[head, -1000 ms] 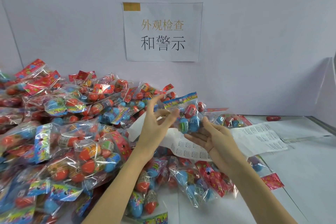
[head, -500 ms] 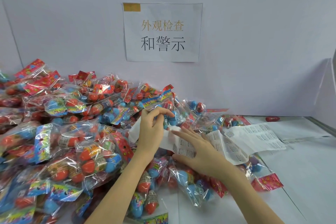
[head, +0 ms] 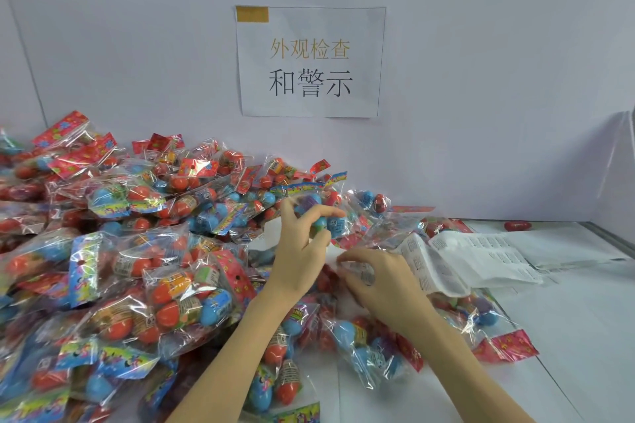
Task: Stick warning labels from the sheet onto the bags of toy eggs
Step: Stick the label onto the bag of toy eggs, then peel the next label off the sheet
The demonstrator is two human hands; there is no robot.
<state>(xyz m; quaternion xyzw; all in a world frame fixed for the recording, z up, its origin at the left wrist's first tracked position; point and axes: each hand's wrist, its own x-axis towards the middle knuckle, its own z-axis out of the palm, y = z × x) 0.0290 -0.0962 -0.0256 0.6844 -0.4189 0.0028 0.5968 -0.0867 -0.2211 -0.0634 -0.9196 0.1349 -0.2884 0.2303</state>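
Observation:
A clear bag of toy eggs (head: 330, 213) with a blue printed header is gripped by my left hand (head: 302, 244), raised slightly above the pile. Just below and to the right, my right hand (head: 381, 278) has its fingers curled down on the white label sheet (head: 481, 257), and its fingertips pinch at a small printed label near the sheet's left end. The sheet lies crumpled across several bags and runs off to the right. A big heap of similar bags (head: 137, 251) with red and blue eggs fills the left half.
A few bags (head: 374, 347) lie under my right forearm on the white table (head: 567, 336). One loose red egg (head: 517, 226) sits by the back wall at right. A paper sign (head: 311, 60) hangs on the wall.
Both hands lowered the bag from mid-air toward the pile. My right hand left the bag, dropped flat onto the label sheet, then curled its fingers to pick at a label.

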